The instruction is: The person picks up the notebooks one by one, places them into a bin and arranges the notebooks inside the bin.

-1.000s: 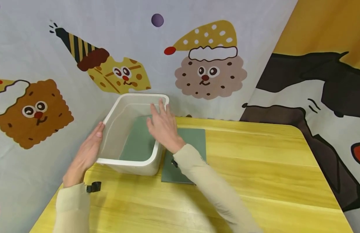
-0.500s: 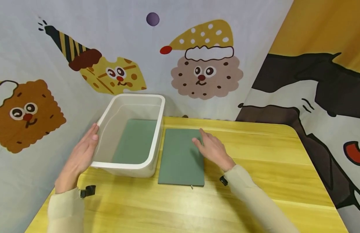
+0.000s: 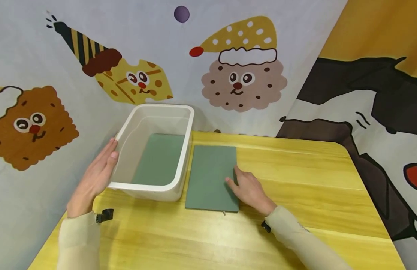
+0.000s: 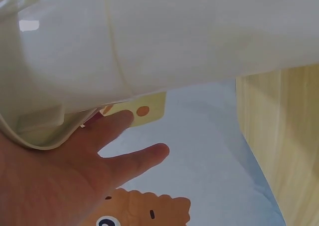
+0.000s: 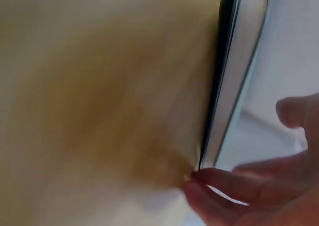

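A white plastic bin stands at the left of the table, and a green notebook-like rectangle lies flat on its bottom. My left hand rests along the bin's outer left side, its fingers extended; the left wrist view shows them spread beside the bin wall. Just right of the bin lies a closed green notebook with a ribbon tip at its lower edge. My right hand is at its right edge, thumb over the cover. In the right wrist view, fingertips are right at the notebook's page edge, the thumb apart from it.
The yellow wood-grain table extends to the right and front. A pale cloth printed with cartoon biscuits and cheese hangs close behind the bin and along its left. Another cartoon-printed cloth borders the table's right side.
My right hand has moved right from over the bin's right rim to the notebook, then down its right edge and closer to it. The left hand has stayed at the bin.
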{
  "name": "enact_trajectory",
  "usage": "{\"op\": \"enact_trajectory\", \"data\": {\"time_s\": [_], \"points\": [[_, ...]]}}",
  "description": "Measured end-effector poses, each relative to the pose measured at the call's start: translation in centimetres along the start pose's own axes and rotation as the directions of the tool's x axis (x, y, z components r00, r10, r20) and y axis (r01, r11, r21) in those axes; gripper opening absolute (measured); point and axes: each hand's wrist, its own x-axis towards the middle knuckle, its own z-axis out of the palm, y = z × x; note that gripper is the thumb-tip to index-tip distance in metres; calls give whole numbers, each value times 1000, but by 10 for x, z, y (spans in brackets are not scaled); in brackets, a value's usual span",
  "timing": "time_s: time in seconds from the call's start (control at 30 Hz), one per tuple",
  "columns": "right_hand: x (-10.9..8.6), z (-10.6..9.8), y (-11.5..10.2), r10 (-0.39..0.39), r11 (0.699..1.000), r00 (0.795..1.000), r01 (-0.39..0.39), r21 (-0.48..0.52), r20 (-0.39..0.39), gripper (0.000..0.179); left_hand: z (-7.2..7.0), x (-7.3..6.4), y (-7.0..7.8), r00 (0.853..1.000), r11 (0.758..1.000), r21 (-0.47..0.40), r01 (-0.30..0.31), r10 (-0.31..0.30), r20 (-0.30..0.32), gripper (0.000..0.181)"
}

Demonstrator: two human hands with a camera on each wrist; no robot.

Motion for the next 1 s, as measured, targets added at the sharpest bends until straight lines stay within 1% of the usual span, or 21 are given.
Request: {"op": "enact_trajectory", "data": {"time_s": [0.07, 0.1, 0.17, 0.2, 0.27, 0.33, 0.37, 0.4, 0.47, 0.57, 0.6, 0.63, 0.67, 0.7, 0.73, 0.8, 0.83, 0.9, 0.97, 1.0], "points": [[0, 5, -6, 22, 998, 1000, -21, 55, -13, 76, 0, 3, 1, 1000, 1000, 1, -8, 8, 2, 59], [0, 7, -8, 39, 994, 999, -38, 98, -15, 77, 0, 4, 2, 1000, 1000, 4, -9, 9, 3, 59], [2, 10, -14, 80, 977, 997, -78, 198, -2, 81, 0, 6, 3, 1000, 1000, 10, -6, 6, 6, 59], [3, 10, -16, 99, 962, 995, -98, 254, 9, 83, 1, 7, 4, 1000, 1000, 12, -3, 3, 6, 59], [5, 8, -21, 140, 915, 989, -144, 377, 40, 86, 2, 7, 4, 1000, 1000, 11, 4, -4, 4, 59], [8, 5, -26, 166, 849, 983, -182, 496, 77, 88, 2, 6, 3, 1000, 1000, 9, 12, -12, -2, 59], [10, 3, -27, 183, 810, 979, -202, 550, 89, 87, 2, 5, 3, 1000, 1000, 10, 15, -15, -6, 59], [13, 1, -28, 206, 761, 973, -226, 608, 103, 87, 2, 5, 2, 1000, 1000, 11, 19, -19, -9, 59], [16, -1, -26, 251, 643, 960, -263, 719, 127, 86, 2, 3, 0, 1000, 1000, 14, 26, -26, -8, 59], [24, -1, -19, 318, 432, 933, -303, 849, 171, 88, 1, 4, -1, 1000, 999, 26, 31, -31, -6, 59], [25, -1, -16, 323, 379, 927, -312, 871, 191, 89, 1, 5, -1, 999, 999, 28, 33, -33, -5, 59], [27, -1, -15, 315, 355, 927, -313, 881, 202, 91, 1, 5, 0, 999, 999, 29, 33, -32, -5, 59], [27, 0, -14, 297, 356, 933, -307, 883, 205, 92, 1, 5, 1, 1000, 999, 30, 31, -31, -5, 59], [28, 1, -15, 269, 371, 942, -293, 881, 200, 94, 1, 6, 1, 1000, 999, 31, 29, -29, -2, 59], [28, 2, -16, 234, 407, 955, -268, 873, 184, 95, 1, 6, 2, 1000, 999, 31, 26, -26, 1, 60], [25, 3, -19, 158, 524, 979, -191, 830, 126, 99, 1, 6, 4, 1000, 999, 33, 20, -20, 7, 60], [24, 3, -21, 124, 570, 988, -149, 808, 95, 101, 1, 5, 4, 1000, 999, 31, 18, -18, 10, 59], [20, 4, -24, 69, 649, 997, -79, 757, 45, 102, 1, 4, 3, 1000, 1000, 27, 12, -13, 11, 59], [17, 5, -27, 20, 697, 1000, -30, 716, 22, 100, 1, 2, 3, 1000, 1000, 27, 13, -13, 2, 59], [17, 4, -27, -3, 713, 1000, -8, 701, 14, 97, 1, 1, 3, 1000, 1000, 26, 15, -15, -2, 59]]}}
